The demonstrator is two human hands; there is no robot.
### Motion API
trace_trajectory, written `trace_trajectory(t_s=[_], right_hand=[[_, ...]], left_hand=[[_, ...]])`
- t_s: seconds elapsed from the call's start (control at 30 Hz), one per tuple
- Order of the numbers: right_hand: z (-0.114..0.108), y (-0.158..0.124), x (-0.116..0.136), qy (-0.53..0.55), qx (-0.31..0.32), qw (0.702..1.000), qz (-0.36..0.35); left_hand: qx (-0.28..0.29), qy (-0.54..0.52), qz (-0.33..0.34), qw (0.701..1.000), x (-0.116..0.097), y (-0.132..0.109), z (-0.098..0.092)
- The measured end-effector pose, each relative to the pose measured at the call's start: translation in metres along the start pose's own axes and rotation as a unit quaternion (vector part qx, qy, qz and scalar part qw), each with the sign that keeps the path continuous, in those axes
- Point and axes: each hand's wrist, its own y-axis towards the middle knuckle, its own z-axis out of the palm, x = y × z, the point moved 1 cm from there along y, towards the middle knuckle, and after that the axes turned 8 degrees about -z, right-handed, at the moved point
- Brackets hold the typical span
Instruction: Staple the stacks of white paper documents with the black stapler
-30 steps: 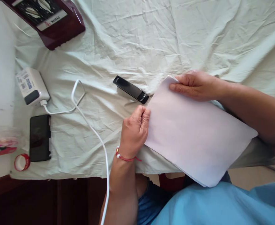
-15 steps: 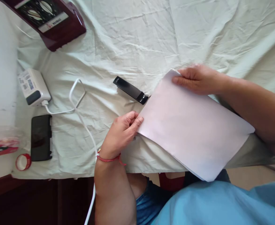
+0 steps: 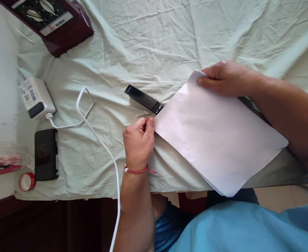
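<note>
The paper (image 3: 217,136), a thin stack of white sheets, lies slantwise on the tabletop (image 3: 156,42), right of centre. Its long axis runs from far left to near right. One short edge faces the stapler (image 3: 143,99), whose right end it touches or just covers. The near corner hangs past the tabletop's edge, over the person's lap.

The left hand (image 3: 139,141) has its grip pinched on the paper's left corner, thumb against forefinger. The right hand (image 3: 226,78) clasps the far corner, fingers on top, with the thumb hidden.

With only two corners held, the sheets could fan apart if either grip loosens. The overhanging corner could sag and pull the loose lower sheets off the edge. The wrinkled cloth may also catch the bottom sheet and crease it. The cable (image 3: 101,143) runs close beside the left wrist and could snag it.
</note>
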Motion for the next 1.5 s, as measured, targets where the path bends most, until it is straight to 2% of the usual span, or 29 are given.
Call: trace_trajectory(t_s=[0.1,0.17,0.33,0.43,0.5,0.63,0.9,1.17,1.3,1.4,1.5], right_hand=[[-0.005,-0.002,0.000,0.027,-0.015,0.999,-0.009],[-0.007,-0.002,-0.002,0.034,-0.037,0.999,-0.009],[0.001,-0.006,-0.010,0.125,-0.082,0.988,-0.032],[0.007,-0.007,-0.014,0.160,-0.118,0.979,-0.041],[0.007,-0.004,-0.017,0.149,-0.108,0.982,-0.050],[0.001,0.003,-0.020,0.117,-0.078,0.989,-0.049],[-0.004,0.001,-0.018,0.119,-0.084,0.989,-0.023],[-0.012,0.000,-0.010,0.108,-0.054,0.993,0.004],[-0.012,0.001,-0.012,0.110,-0.059,0.992,0.010],[-0.011,0.001,-0.015,0.118,-0.065,0.991,0.014],[-0.010,0.002,-0.019,0.125,-0.065,0.990,0.013]], left_hand=[[-0.002,-0.035,-0.013,0.999,0.003,0.004,0.003],[0.017,-0.089,-0.035,0.995,0.005,0.006,0.004],[0.049,-0.219,-0.103,0.969,0.004,0.008,0.005],[0.054,-0.251,-0.113,0.960,0.001,0.008,0.004],[0.048,-0.257,-0.107,0.959,0.000,0.009,0.005],[0.005,-0.237,-0.088,0.967,0.002,0.012,0.009],[-0.078,-0.141,-0.056,0.985,-0.007,0.012,0.017],[-0.088,-0.030,-0.034,0.995,-0.003,0.013,0.018],[-0.093,-0.011,-0.026,0.995,-0.002,0.013,0.020],[-0.132,-0.010,0.010,0.991,-0.001,0.010,0.023],[-0.185,0.016,0.085,0.979,0.003,0.009,0.024]])
